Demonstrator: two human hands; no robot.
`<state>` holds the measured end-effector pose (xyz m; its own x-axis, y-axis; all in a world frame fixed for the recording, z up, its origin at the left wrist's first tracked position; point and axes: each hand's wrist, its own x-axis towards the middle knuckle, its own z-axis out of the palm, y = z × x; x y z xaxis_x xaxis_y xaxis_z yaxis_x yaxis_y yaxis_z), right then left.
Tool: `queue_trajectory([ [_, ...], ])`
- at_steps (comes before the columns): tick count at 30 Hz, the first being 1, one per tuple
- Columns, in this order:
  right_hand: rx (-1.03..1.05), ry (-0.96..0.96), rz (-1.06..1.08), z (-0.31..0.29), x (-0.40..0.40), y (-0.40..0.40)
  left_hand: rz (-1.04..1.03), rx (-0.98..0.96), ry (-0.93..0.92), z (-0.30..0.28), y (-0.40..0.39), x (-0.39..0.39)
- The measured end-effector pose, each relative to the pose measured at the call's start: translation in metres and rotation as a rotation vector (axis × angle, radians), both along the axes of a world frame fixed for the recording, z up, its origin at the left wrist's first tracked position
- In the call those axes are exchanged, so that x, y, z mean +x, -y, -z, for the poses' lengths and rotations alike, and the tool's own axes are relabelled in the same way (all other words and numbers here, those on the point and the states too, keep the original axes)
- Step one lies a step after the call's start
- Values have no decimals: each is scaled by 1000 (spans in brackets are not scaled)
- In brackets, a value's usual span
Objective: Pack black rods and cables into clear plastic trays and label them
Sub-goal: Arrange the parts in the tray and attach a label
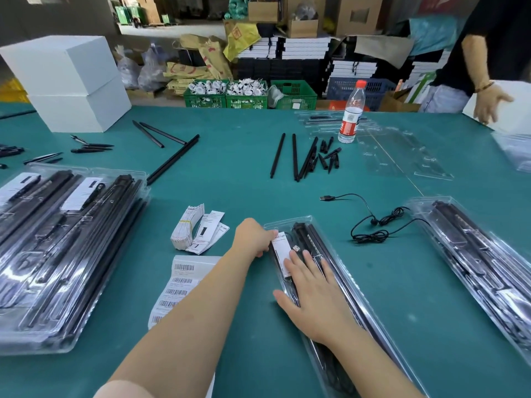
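Observation:
A clear plastic tray (342,271) with black rods in it lies in front of me on the green table (244,173). A white label card (280,249) sits at its left side. My left hand (253,237) pinches the top end of that card at the tray's edge. Flat on the tray just below the card lies my right hand (313,294), fingers straight. A loose black USB cable (373,222) lies to the right. Loose black rods (293,156) and short tips lie further back.
Stacked filled trays (66,248) lie at the left, another filled tray (482,265) at the right. Label bundle (186,228) and barcode sheet (178,285) lie near my left arm. A water bottle (352,113), empty trays (402,150), white boxes (66,81) and another person (488,101) stand behind.

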<state>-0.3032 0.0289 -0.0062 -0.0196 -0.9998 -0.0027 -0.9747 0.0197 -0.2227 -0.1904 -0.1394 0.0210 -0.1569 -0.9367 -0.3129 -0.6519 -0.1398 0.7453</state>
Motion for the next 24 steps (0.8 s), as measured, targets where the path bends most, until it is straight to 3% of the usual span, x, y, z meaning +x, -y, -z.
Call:
queue_trajectory([
  [5,4,44,10,-7,2,1,-86,77,-179,5,2,-2],
  [13,-205,100,71,-55,-28,74,-164,46,-572,25,-12,7],
  [20,291,-49,-59,-95,-30,152,-67,2,-821,25,-25,14],
  [24,400,42,-128,-112,-28,164,-114,95,-979,20,-25,12],
])
